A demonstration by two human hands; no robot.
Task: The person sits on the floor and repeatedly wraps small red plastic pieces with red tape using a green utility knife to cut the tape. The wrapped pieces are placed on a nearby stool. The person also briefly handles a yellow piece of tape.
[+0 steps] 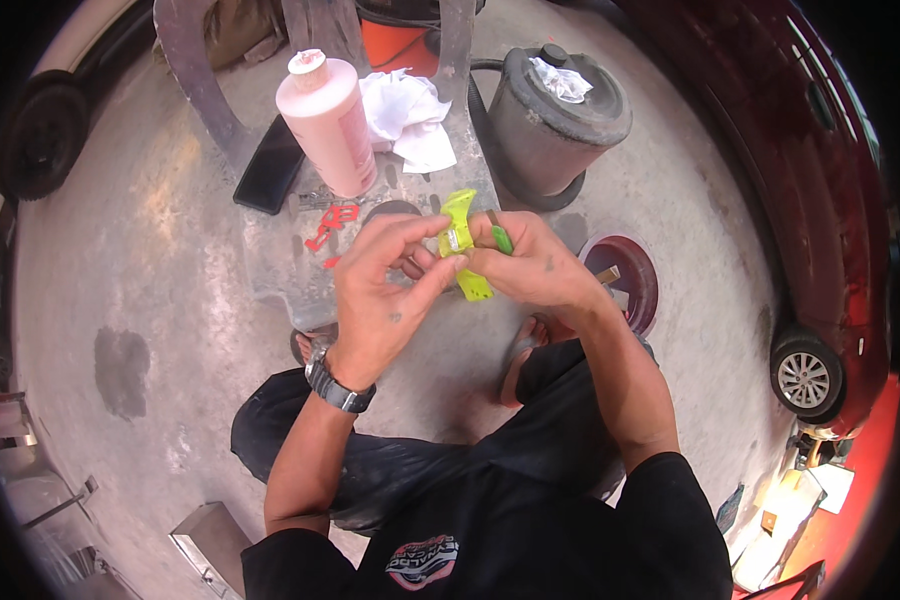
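Note:
A bright yellow-green plastic piece [458, 210], thin and oddly shaped, is held up between my two hands above the front of a worn grey plastic chair seat [280, 270]. My left hand [380, 285] pinches its left side with thumb and fingertips. On the other side, my right hand [535, 262] has its fingers closed against the same piece. A small green object [502, 239] sticks out between the right fingers; its kind is unclear. Behind my left hand, red plastic pieces [332, 222] lie on the seat, partly covered by that hand.
On the seat stand a pink bottle [328, 130], a black phone [269, 168] and crumpled white paper [410, 115]. A dark lidded bucket [550, 130] is at right, with a maroon tub [642, 270] nearer. A dark red car [830, 220] borders the far right.

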